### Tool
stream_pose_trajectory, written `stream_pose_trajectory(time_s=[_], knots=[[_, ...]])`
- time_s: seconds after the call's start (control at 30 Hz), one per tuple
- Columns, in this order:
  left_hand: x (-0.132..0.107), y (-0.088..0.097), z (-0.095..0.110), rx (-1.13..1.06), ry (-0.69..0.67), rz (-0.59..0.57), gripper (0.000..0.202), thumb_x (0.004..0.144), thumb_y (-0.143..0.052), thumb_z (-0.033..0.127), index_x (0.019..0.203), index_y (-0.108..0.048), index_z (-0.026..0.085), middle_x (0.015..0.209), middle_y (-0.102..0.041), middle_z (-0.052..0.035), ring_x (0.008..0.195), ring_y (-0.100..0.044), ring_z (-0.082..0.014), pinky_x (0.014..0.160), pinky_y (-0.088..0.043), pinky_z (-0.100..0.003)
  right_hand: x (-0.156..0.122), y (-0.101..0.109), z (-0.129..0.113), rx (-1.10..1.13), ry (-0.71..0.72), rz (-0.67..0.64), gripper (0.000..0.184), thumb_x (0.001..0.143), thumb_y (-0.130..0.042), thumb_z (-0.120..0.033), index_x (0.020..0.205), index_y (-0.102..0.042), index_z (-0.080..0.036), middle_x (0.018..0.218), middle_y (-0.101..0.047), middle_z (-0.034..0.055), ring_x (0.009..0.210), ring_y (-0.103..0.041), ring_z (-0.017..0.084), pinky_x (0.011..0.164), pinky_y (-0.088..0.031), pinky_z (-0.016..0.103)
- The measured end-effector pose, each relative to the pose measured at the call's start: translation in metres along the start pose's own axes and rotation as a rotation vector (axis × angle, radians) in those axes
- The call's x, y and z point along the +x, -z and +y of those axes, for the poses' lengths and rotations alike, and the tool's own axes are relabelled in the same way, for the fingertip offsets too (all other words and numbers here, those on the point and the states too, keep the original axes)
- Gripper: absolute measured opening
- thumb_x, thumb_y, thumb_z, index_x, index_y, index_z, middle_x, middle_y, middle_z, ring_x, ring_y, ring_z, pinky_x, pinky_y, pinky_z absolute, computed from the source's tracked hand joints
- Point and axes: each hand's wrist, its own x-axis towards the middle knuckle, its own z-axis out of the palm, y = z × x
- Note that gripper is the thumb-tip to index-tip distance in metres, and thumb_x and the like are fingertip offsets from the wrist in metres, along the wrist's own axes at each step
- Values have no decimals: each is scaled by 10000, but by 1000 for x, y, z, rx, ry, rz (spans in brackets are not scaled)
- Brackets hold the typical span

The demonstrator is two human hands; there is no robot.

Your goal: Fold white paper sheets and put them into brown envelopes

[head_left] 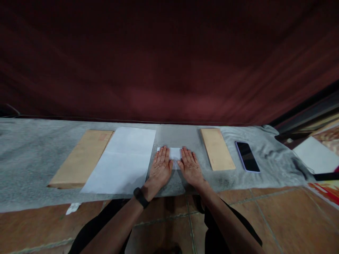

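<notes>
A small folded white paper point(174, 153) lies on the grey cloth-covered table point(31, 158). My left hand point(160, 168) lies flat on its left part, fingers stretched out and together. My right hand point(190, 166) lies flat on its right part, fingers spread a little. Both palms press down; neither hand grips anything. A black band sits on my left wrist. Most of the paper is hidden under my hands.
A large white sheet point(123, 160) lies left of my hands, partly over a brown envelope stack point(79, 158). A second brown envelope point(217, 149) and a dark phone point(247, 156) lie to the right. A dark red curtain hangs behind. The floor is tiled.
</notes>
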Motion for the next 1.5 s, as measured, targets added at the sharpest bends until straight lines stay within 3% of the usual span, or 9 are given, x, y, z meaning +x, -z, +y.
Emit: stream_pose_trajectory(time_s=[0.37,0.47,0.57,0.63,0.8,0.93,1.1,1.33,1.5], knots=[[1,5,-14,-28,64,97,584,1021,-313,324,1518,-347,19,1580,-377,-214,1508,-288,-293,1236,-265,-512,1,6,17,192,-100,-26,606,1072,-211,-455,1544,-372,-112,1610,-357,122,1506,-292,261,1231,-239,487],[-1,14,-2,-71,-154,93,553,1033,-316,331,1519,-360,71,1580,-404,-168,1507,-301,-256,1247,-255,-478,8,9,27,385,-213,22,672,1063,-117,-498,1504,-448,-114,1558,-447,132,1472,-370,240,1219,-299,474],[-6,17,17,-127,-465,-24,529,1043,-345,390,1504,-402,136,1581,-423,-110,1497,-325,-213,1249,-255,-413,13,14,33,526,-261,69,670,1053,-131,-538,1473,-503,-172,1515,-510,111,1436,-431,221,1201,-350,470],[-8,15,27,-141,-521,-66,548,1043,-356,437,1496,-413,134,1572,-436,-114,1492,-337,-216,1247,-248,-412,13,16,33,553,-239,64,648,1058,-140,-525,1460,-520,-188,1500,-529,102,1429,-440,214,1202,-352,474],[-3,0,30,-136,-473,-66,535,1051,-334,380,1490,-407,84,1543,-460,-169,1486,-349,-213,1235,-255,-423,3,15,23,427,-102,-6,590,1076,-169,-452,1474,-501,-172,1520,-506,97,1455,-401,218,1229,-292,495],[1,-6,25,-130,-485,-20,472,1033,-358,260,1475,-438,115,1536,-480,-140,1486,-348,-195,1234,-262,-427,-2,12,19,311,-1,-29,568,1079,-201,-430,1509,-446,-152,1554,-459,98,1480,-356,233,1240,-252,508],[7,-4,25,-111,-421,-7,497,1021,-326,247,1481,-434,95,1558,-450,-135,1491,-337,-208,1239,-249,-430,-1,13,19,289,-41,5,588,1080,-190,-424,1526,-408,-110,1578,-413,126,1494,-327,250,1232,-272,505],[16,-8,23,-57,-330,-45,559,1002,-304,229,1535,-342,67,1606,-364,-141,1516,-278,-217,1252,-218,-430,-10,8,10,218,11,-17,569,1077,-218,-400,1597,-240,-169,1608,-359,104,1500,-314,237,1228,-261,510],[13,-7,10,-39,-256,-19,558,1012,-304,249,1539,-333,68,1617,-336,-152,1524,-255,-222,1253,-225,-441,-17,2,7,93,19,-12,574,1068,-278,-398,1594,-257,-169,1616,-338,105,1503,-301,274,1226,-218,533]])
